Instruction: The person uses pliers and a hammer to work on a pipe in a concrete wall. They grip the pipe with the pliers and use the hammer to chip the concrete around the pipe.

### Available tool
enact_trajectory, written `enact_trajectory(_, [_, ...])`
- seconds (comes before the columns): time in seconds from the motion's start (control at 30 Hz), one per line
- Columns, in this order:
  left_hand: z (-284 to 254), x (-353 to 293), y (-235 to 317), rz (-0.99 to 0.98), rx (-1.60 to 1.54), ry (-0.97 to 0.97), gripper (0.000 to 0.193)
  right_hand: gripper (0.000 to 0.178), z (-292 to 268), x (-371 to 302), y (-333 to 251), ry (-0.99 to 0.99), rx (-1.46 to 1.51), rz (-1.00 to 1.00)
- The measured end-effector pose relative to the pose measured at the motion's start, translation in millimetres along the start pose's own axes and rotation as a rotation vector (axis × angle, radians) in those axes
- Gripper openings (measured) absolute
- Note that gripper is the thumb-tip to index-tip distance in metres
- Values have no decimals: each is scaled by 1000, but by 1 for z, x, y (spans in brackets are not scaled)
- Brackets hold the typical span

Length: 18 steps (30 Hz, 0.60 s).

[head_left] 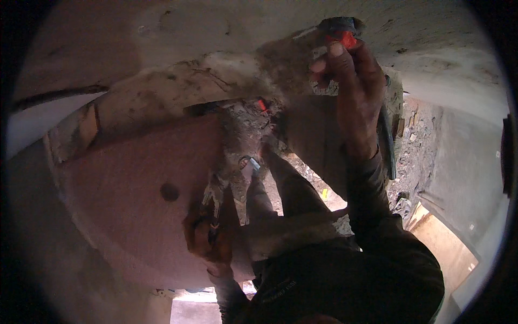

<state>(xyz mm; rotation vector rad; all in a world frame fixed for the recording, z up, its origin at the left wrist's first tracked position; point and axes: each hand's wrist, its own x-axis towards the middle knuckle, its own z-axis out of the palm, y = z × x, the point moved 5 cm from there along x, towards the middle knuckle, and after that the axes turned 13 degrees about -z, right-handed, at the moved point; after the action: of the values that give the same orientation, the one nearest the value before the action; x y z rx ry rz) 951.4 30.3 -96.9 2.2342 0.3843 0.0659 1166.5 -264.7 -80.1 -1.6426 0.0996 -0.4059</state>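
My right hand (pixel 357 94) is raised to the wall (pixel 205 32). Its fingers close on a small red-orange piece (pixel 343 39) at the mouth of a dark recess (pixel 337 24). Lower and to the left, my left hand (pixel 209 240) is wrapped round a slim, plaster-smeared hand tool (pixel 213 197) that points up and away from me. Its exact kind is hard to make out in the shadow. Between the hands lies a rough grey heap of mortar (pixel 245 129), with a red bit (pixel 263 105) at its top and a small pale-blue object (pixel 253 163) lower down.
A broad reddish-brown surface (pixel 135 216) with a round dark spot (pixel 169 191) spreads on the left. Beside my right forearm hangs a dark tube (pixel 386 140). Rubble (pixel 415 135) covers the ground at right, and a small yellow piece (pixel 325 194) lies below.
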Motion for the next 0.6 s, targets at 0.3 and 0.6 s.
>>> enact_trajectory(0.3, [15,-6,-9,69,183,71,38,25,-2,3,5,-14,-105,-84])
enact_trajectory(0.6, [15,-7,-9,100,297,60,33,24,-5,1,-6,98,-277,-329])
